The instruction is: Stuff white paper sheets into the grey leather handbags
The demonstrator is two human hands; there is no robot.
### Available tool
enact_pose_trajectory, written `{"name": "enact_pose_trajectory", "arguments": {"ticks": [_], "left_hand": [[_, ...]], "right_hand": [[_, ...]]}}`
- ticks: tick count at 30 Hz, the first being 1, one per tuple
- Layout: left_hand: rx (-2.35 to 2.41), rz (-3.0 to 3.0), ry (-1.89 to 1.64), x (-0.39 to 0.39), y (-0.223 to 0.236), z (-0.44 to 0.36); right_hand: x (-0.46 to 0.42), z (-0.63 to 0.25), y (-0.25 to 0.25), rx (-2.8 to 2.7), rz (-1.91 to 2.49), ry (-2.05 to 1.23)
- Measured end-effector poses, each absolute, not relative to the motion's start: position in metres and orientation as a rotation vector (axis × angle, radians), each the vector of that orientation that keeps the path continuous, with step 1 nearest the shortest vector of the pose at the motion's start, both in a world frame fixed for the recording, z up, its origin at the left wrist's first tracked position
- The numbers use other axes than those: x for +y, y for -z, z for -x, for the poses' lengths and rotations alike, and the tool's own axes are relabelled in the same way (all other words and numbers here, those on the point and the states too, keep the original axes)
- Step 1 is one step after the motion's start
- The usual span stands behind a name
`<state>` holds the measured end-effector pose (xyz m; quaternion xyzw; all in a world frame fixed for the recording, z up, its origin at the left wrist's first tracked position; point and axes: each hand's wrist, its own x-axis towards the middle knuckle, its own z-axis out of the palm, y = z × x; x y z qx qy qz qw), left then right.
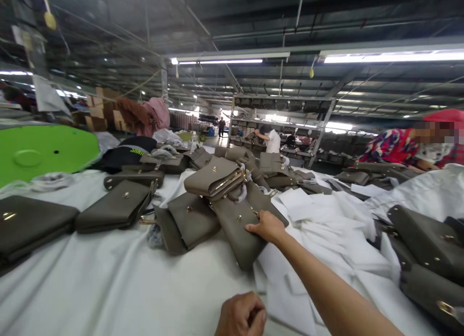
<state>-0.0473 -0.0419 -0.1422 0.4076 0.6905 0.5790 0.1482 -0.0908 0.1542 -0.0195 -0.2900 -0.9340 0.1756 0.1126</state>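
On the white-covered worktop [145, 283], open room lies before a heap of bags [213, 176]; white sheets [326, 234] crowd its right side. The right hand [267, 226] touches the heap's front bag [237, 237], grip unclear; the left hand [241, 314] curls closed.

White-covered table [170, 283] with many bags [112, 208]

From here I see a wrinkled white cover [83, 278]. On it lie dark grey-brown bags, some at left, others in a heap [199, 217] at the middle. Loose white sheets [322, 244] spread just beside this heap.
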Motion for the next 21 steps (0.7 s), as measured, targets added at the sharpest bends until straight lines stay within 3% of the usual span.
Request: {"name": "enact_pose_trajectory", "arguments": {"ticks": [8,15,21], "left_hand": [[1.849,-0.332,-2.396,-0.065,0.109,0.104],[1.112,-0.379,-2.22,-0.073,0.1,0.106],[0.93,-0.609,-2.09,-0.076,0.093,0.09]], "right_hand": [[0.145,0.09,0.036,-2.684,0.968,-0.575],[0.146,0.1,0.023,-2.755,0.963,-0.605],[0.142,0.09,-0.023,-2.917,0.878,-0.432]]}}
